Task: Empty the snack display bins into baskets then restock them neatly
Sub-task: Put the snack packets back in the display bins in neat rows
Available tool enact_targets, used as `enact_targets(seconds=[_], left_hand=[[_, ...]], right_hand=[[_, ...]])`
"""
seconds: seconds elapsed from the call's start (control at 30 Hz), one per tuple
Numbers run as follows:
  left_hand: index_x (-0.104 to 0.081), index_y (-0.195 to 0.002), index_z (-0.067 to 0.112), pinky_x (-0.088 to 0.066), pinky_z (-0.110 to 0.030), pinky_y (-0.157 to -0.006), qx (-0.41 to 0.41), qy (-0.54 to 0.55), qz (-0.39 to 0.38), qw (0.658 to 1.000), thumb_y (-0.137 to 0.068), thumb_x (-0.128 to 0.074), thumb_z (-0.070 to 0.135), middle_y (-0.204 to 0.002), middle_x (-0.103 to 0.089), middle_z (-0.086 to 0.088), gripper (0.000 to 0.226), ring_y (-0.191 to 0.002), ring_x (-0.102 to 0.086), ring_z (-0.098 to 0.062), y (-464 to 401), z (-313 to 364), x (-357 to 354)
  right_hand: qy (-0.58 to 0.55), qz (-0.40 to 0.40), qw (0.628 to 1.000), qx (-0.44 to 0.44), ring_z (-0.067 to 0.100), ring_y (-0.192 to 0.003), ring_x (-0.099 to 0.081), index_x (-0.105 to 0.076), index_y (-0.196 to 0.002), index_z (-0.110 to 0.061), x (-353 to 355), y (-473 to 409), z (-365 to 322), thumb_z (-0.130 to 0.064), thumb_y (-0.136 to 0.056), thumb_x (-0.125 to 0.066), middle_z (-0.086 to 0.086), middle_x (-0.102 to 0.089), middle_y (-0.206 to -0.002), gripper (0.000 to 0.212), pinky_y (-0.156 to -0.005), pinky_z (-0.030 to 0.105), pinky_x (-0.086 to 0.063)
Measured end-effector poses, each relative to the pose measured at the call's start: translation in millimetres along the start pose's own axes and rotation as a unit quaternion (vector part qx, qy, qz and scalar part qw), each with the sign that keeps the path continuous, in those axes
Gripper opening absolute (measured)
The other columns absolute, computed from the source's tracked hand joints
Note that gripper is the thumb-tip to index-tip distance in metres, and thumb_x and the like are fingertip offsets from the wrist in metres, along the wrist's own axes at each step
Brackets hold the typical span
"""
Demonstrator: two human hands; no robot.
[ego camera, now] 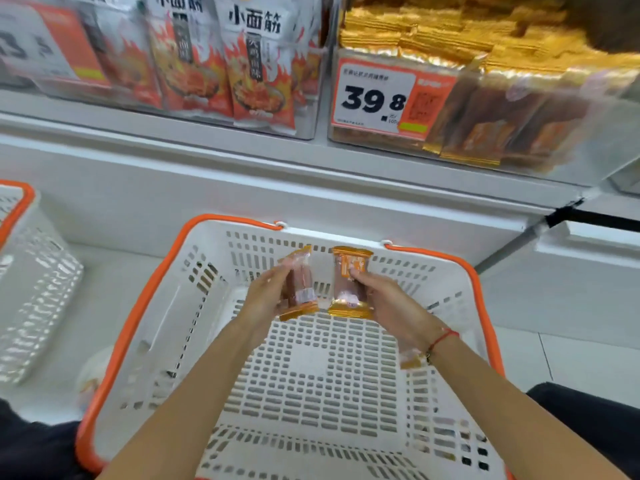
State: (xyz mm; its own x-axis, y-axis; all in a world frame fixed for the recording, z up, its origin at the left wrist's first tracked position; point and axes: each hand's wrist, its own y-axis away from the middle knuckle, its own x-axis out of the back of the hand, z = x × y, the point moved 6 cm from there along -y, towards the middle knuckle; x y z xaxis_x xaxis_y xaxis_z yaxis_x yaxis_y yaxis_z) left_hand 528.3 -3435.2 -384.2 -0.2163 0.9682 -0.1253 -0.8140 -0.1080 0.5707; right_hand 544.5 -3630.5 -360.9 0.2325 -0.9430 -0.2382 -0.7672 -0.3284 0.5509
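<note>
A white basket (166,299) with an orange rim stands on the floor below me. Over its far half my left hand (265,299) grips a gold-edged snack packet (299,289). My right hand (384,303) holds a second gold-edged packet (348,289) right beside it, the two packets almost touching. One more small packet (410,360) shows under my right wrist in the basket. Up on the shelf at the right, a clear display bin (540,133) is full of the same gold packets.
A clear bin (194,81) of red-and-white flame-printed snack bags stands on the shelf at upper left. A 39.8 price tag (377,98) fronts the gold-packet bin. A second white basket (38,271) stands at the left. White cabinet front behind the basket.
</note>
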Motion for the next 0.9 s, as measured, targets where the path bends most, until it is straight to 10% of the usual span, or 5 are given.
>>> enact_targets(seconds=[0.13, 0.33, 0.47, 0.7, 0.9], left_hand=[[-0.066, -0.114, 0.011, -0.055, -0.039, -0.087, -0.015, 0.018, 0.014, 1.0, -0.091, -0.062, 0.049, -0.113, -0.071, -0.011, 0.045, -0.1, -0.068, -0.026, 17.2, 18.9, -26.3], [-0.067, -0.093, 0.013, -0.05, -0.023, -0.066, -0.038, 0.055, -0.036, 0.997, -0.1, -0.053, 0.022, -0.084, -0.068, 0.001, 0.017, -0.078, -0.063, -0.012, 42.3, 34.7, -58.8], [-0.067, -0.104, 0.012, -0.045, -0.03, -0.085, -0.091, -0.142, -0.005, 0.986, -0.098, -0.056, 0.023, -0.104, -0.065, -0.002, 0.016, -0.1, -0.061, -0.019, 33.7, 35.7, -34.6], [-0.06, -0.105, 0.031, -0.05, -0.027, -0.081, -0.148, -0.546, -0.111, 0.817, -0.1, -0.049, 0.026, -0.109, -0.064, 0.01, 0.012, -0.088, -0.061, -0.012, 13.9, -40.7, -43.8], [-0.04, -0.144, 0.03, -0.035, -0.036, -0.111, -0.168, -0.633, -0.268, 0.707, -0.095, -0.059, 0.028, -0.149, -0.038, 0.008, 0.053, -0.139, -0.036, -0.018, -6.3, -121.0, -122.1]], right_hand=[[-0.026, -0.013, 0.997, 0.07, 0.025, -0.097, -0.068, -0.058, -0.124, -0.001, -33.1, 24.0, -42.1, -0.023, -0.095, -0.058, 0.009, -0.071, -0.109, 0.036, -0.087, 0.036, -0.055], [0.031, 0.104, 0.984, 0.142, 0.025, -0.085, -0.069, -0.065, -0.109, -0.011, -31.4, 52.1, -83.1, -0.029, -0.094, -0.062, 0.008, -0.073, -0.092, 0.024, -0.081, 0.04, -0.051], [0.16, 0.222, 0.951, 0.142, 0.028, -0.082, -0.064, -0.065, -0.107, -0.001, 28.4, 64.1, -103.9, -0.027, -0.092, -0.063, 0.012, -0.067, -0.087, 0.03, -0.073, 0.032, -0.043], [0.523, 0.202, 0.827, 0.045, 0.019, -0.073, -0.063, -0.052, -0.097, -0.02, 72.9, 81.8, -49.2, -0.047, -0.092, -0.058, -0.005, -0.064, -0.077, 0.028, -0.06, 0.026, -0.041], [0.557, 0.296, 0.771, 0.085, 0.016, -0.072, -0.065, -0.061, -0.1, -0.033, 98.2, 110.3, -56.8, -0.058, -0.081, -0.067, -0.01, -0.071, -0.085, 0.032, -0.068, 0.034, -0.053]])
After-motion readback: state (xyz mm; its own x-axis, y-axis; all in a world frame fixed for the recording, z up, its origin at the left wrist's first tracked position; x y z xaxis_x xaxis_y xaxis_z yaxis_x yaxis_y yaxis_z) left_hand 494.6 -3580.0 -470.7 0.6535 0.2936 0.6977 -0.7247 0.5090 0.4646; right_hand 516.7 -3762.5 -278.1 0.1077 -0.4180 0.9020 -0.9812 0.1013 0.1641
